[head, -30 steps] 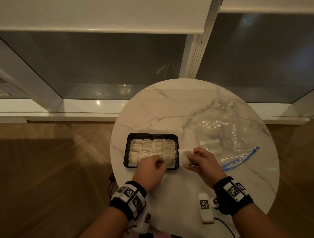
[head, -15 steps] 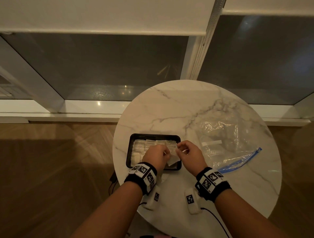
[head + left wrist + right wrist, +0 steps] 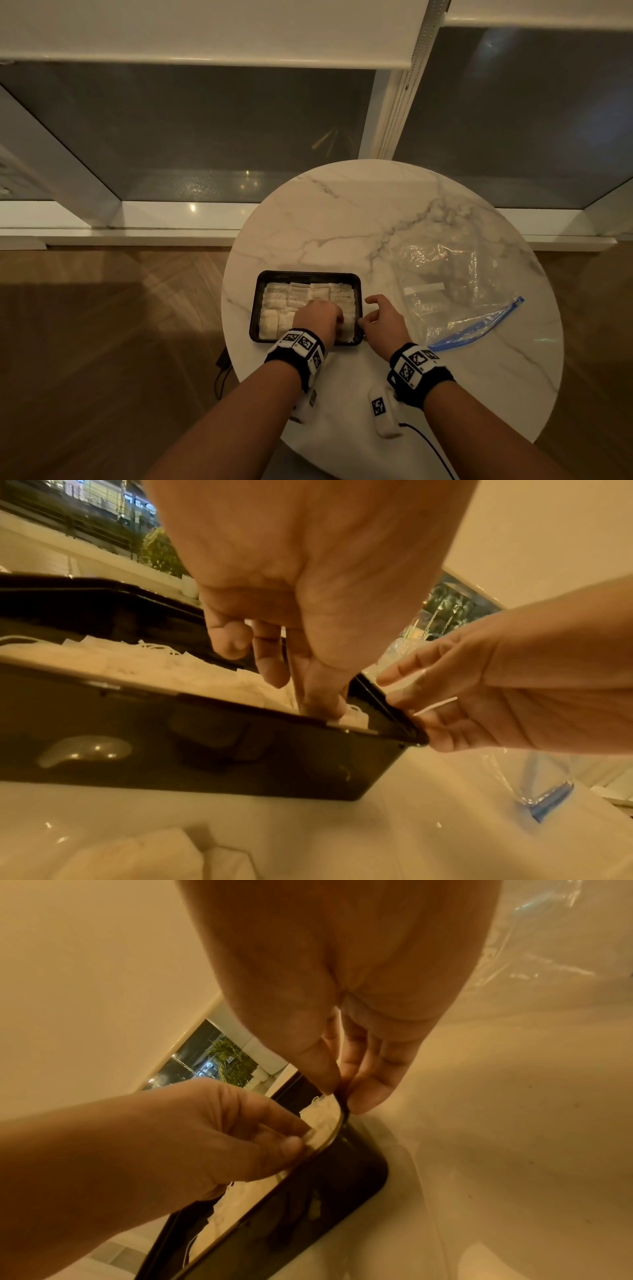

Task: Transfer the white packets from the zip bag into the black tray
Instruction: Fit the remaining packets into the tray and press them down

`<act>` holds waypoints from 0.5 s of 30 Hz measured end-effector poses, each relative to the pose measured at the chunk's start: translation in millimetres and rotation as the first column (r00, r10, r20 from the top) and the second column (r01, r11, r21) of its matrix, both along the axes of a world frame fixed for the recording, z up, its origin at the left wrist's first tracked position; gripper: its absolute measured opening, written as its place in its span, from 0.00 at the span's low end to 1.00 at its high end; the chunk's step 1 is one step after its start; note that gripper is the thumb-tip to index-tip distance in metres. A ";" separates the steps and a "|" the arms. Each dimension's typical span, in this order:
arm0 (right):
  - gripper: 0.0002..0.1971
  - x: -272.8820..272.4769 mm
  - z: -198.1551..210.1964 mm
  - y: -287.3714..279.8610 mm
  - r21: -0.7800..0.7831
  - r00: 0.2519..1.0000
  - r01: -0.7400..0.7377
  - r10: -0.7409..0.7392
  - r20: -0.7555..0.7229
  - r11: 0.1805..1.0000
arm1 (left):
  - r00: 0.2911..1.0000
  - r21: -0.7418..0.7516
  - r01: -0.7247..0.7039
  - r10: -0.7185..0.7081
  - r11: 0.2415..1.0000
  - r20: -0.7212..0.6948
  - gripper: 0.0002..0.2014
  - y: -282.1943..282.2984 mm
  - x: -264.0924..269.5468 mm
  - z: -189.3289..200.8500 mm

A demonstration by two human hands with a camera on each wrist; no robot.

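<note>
Here, the left hand [image 3: 320, 317] pressed fingertips onto soft, light white packets [image 3: 301, 301] in the black tray [image 3: 255, 308]; the right hand [image 3: 382, 320] pinched its near-right rim. The zip bag [image 3: 455, 301] lay right.

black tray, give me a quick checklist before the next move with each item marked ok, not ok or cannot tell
1. Black tray flat on the marble table: ok.
2. Tray steadied: ok, the right hand holds its right rim near the front corner.
3. Last packet seated: cannot tell, the left hand presses its fingers down on the white packets at the tray's near right corner and hides that spot.
4. Room for more packets: not ok, the packets fill the tray in rows.
5. Zip bag emptied: cannot tell; it lies crumpled and clear to the right, only a white label strip plainly showing.
6. Right hand holding no packet: ok.
</note>
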State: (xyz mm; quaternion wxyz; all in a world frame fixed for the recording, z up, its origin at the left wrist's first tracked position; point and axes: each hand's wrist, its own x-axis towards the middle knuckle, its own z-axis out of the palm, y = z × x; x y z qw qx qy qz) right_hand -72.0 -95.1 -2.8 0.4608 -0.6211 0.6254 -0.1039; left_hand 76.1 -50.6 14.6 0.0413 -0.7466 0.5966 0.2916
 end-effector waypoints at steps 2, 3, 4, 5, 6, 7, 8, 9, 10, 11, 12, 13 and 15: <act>0.18 0.0 0.0 -0.7 0.006 1.000 0.005 -0.005 0.009 1.000 | 0.996 -0.063 -0.061 0.057 0.996 -0.066 0.19 2.1 -1.2 -4.9; 0.17 -0.2 -0.4 -1.0 0.013 1.000 0.008 -0.008 0.015 1.000 | 0.989 -0.106 -0.111 0.099 0.988 -0.113 0.19 4.0 -0.9 -7.4; 0.16 -0.4 -1.0 -1.0 0.020 1.000 0.008 -0.008 0.019 1.000 | 0.979 -0.156 -0.157 0.133 0.975 -0.154 0.19 6.9 -1.1 -8.6; 0.16 -0.5 -1.4 -0.8 0.027 1.000 0.007 -0.008 0.022 1.000 | 0.974 -0.205 -0.182 0.148 0.962 -0.171 0.16 11.2 -2.3 -9.9; 0.15 -0.4 -1.7 -0.6 0.032 1.000 0.007 -0.008 0.024 0.999 | 0.977 -0.256 -0.179 0.140 0.950 -0.162 0.13 16.7 -4.7 -10.5; 0.15 -0.4 -2.0 -0.7 0.035 1.000 0.008 -0.009 0.024 0.999 | 0.986 -0.296 -0.143 0.108 0.944 -0.130 0.11 22.8 -8.5 -12.2; 0.14 -0.6 -2.4 -1.0 0.037 1.000 0.008 -0.008 0.023 0.999 | 0.994 -0.324 -0.083 0.057 0.942 -0.088 0.12 29.8 -13.3 -14.3; 0.14 -0.5 -2.3 -1.2 0.038 1.000 0.005 -0.006 0.023 0.999 | 0.999 -0.326 -0.017 0.003 0.945 -0.042 0.14 36.6 -18.0 -17.3; 0.13 -0.3 -2.3 -1.5 0.038 1.000 0.003 -0.003 0.024 0.999 | 0.999 -0.308 0.043 -0.046 0.950 -0.005 0.17 42.9 -22.0 -19.7; 0.13 0.1 -2.3 -1.7 0.035 1.000 0.000 -0.001 0.023 0.999 | 0.996 -0.281 0.092 -0.089 0.955 0.025 0.18 47.8 -24.8 -23.3; 0.13 0.5 -2.2 -2.0 0.031 1.000 -0.005 0.005 0.020 1.000 | 0.991 -0.250 0.135 -0.124 0.959 0.056 0.19 51.1 -26.7 -26.9; 0.12 1.0 -1.9 -2.1 0.026 1.000 -0.014 0.014 0.013 1.000 | 0.985 -0.224 0.165 -0.150 0.960 0.083 0.20 53.3 -28.3 -29.6; 0.12 1.1 -1.5 -2.1 0.019 0.999 -0.034 0.034 -0.005 0.999 | 0.981 -0.197 0.182 -0.164 0.963 0.102 0.21 54.2 -32.1 -30.4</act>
